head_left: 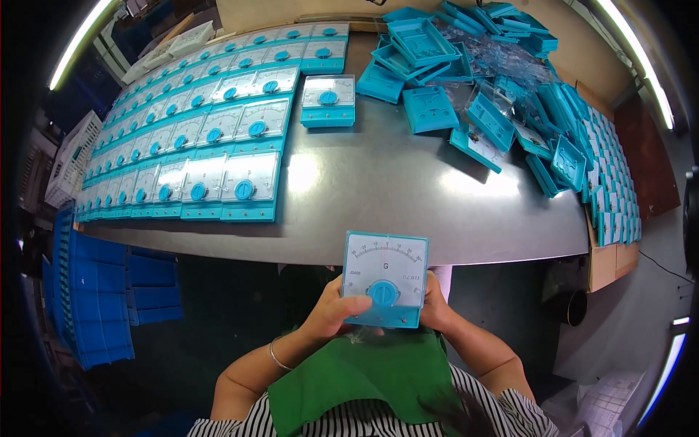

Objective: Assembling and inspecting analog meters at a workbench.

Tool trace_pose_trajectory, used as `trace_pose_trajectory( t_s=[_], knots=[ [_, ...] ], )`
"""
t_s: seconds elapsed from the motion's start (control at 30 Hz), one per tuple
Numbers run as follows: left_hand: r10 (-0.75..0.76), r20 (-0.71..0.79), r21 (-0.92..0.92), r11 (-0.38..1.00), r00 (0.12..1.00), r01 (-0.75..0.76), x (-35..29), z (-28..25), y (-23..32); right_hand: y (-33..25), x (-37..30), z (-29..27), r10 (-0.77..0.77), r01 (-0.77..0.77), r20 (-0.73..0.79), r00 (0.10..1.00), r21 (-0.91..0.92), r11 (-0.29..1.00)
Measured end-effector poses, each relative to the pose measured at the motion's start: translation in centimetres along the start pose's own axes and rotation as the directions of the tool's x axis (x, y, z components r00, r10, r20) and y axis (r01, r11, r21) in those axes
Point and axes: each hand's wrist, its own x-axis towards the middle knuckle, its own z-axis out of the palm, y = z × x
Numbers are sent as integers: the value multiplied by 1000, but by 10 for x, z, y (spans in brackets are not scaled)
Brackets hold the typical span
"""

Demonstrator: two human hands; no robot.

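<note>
1. The blue meter (388, 273) is between both hands, at the near edge of the surface (364, 186), its longer axis crossing that edge.
2. The left hand (335, 309) pinches its lower left corner, thumb beside the round knob (383, 293); the right hand (437, 304) clasps its right side, fingers mostly hidden.
3. I can read a numbered curved scale (386, 250) above one capital letter (385, 266); no brand that I can make out.

Bright tube lights (78, 41) flank a shiny metal table (378, 193); the shadowy floor (222, 306) seems dark green.
</note>
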Motion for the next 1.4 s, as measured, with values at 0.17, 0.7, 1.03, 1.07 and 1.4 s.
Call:
trace_pose_trajectory(
  t_s=[0.17,0.7,1.03,1.07,1.4],
  knots=[
    [14,-3,5,1000,1000,-14,-1,5,-1,1,-6,3,78,-71,-41,996,142,987],
    [-19,-10,37,999,1000,19,3,16,-4,-5,-15,-5,-51,51,-8,999,38,998],
    [369,29,283,888,929,-362,29,2,9,-55,-2,-34,191,-187,-91,977,45,981],
    [366,35,280,890,930,-361,37,5,11,-58,6,-39,7,-38,-176,984,-176,984],
    [644,-127,117,765,755,-633,53,-9,43,-74,116,-57,-392,277,71,917,-821,499]
  ],
)
